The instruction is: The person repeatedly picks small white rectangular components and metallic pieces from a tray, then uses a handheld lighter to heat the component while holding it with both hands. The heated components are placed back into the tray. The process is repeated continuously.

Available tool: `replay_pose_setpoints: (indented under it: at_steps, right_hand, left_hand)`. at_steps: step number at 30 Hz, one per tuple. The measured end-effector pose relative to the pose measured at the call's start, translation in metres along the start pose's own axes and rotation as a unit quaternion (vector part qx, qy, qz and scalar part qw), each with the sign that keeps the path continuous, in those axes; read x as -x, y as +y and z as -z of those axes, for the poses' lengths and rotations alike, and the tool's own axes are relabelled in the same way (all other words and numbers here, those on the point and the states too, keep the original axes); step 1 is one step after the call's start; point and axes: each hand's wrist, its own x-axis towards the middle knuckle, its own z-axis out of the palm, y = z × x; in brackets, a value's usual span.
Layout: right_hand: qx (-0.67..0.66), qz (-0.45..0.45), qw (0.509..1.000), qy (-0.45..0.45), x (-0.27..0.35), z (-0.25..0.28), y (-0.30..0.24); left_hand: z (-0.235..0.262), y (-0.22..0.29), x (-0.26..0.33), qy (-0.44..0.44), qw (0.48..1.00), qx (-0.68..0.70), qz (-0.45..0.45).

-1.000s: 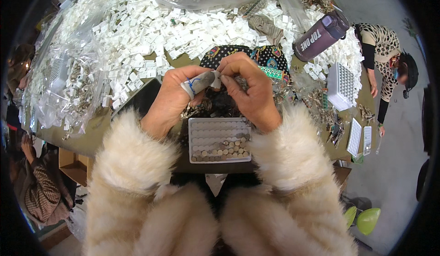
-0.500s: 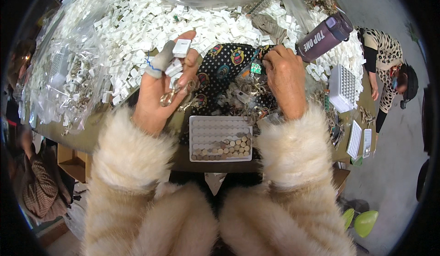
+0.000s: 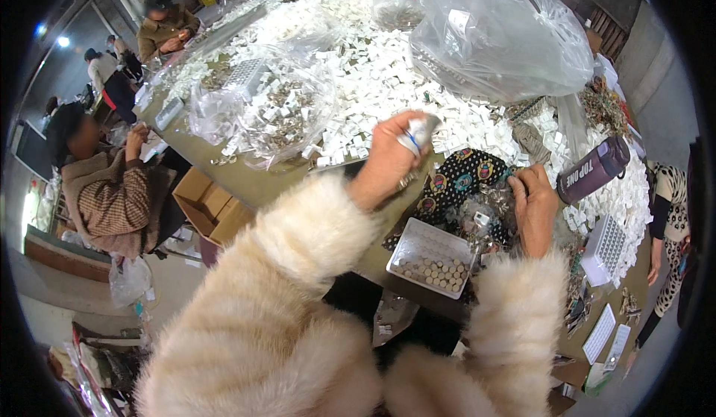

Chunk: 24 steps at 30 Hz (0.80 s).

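My left hand point(image 3: 394, 154) is raised over the near edge of a heap of small white plastic casings point(image 3: 350, 66). Its fingers are curled closed, with pale covers on the fingertips and a blue thread round one. Small metallic bits show beneath the palm; the rest of what it holds is hidden. Over a black dotted cloth point(image 3: 440, 182), my right hand point(image 3: 534, 207) has its fingers bent together at a pile of metal and plastic scraps point(image 3: 488, 212). Whatever lies between those fingertips cannot be made out. A white plastic tray point(image 3: 425, 230) with several round discs sits in front of the cloth.
A purple bottle point(image 3: 593, 169) lies tilted right of my right hand, near a white gridded tray point(image 3: 603, 249). A large clear plastic bag point(image 3: 500, 36) rests on the heap. An open cardboard box point(image 3: 212, 207) stands by the table's left edge. Other people sit on the left.
My view has swung left and up, showing more people. My left hand has turned palm down and closed over the heap; the white casings in it no longer show. My right hand stays by the scraps.
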Motion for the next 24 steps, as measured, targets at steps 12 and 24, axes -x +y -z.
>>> replay_pose_setpoints:
  at_steps: [12,24]
  right_hand:
    - [0.037,0.048,0.998,-0.026,0.008,-0.009,0.019]
    - [-0.005,0.066,0.993,-0.094,0.009,-0.013,0.021]
  left_hand:
    - [0.159,0.1,-0.026,0.215,0.596,-0.668,-0.389]
    - [0.057,-0.042,-0.049,-0.045,0.54,-0.84,-0.03]
